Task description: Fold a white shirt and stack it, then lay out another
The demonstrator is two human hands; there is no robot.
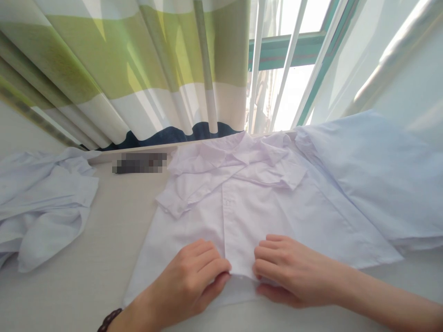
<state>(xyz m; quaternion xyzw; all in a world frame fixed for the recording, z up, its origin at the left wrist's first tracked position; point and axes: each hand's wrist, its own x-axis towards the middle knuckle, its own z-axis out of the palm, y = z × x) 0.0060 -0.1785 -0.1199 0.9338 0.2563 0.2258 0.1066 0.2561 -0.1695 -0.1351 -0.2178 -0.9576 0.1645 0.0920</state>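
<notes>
A white button-up shirt (263,203) lies flat on the pale table (86,276), collar toward the window and sleeves folded across the chest. My left hand (190,281) pinches the left edge of the button placket near the hem, fingers curled. My right hand (284,269) grips the other placket edge right beside it, thumb under the cloth. The two hands almost touch at the hem.
A crumpled pale blue shirt (41,203) lies at the left. Another light blue garment (374,180) is spread at the right, overlapping the white shirt. A blurred dark object (140,163) sits near the table's far edge. Green striped curtains (138,69) and a window lie behind.
</notes>
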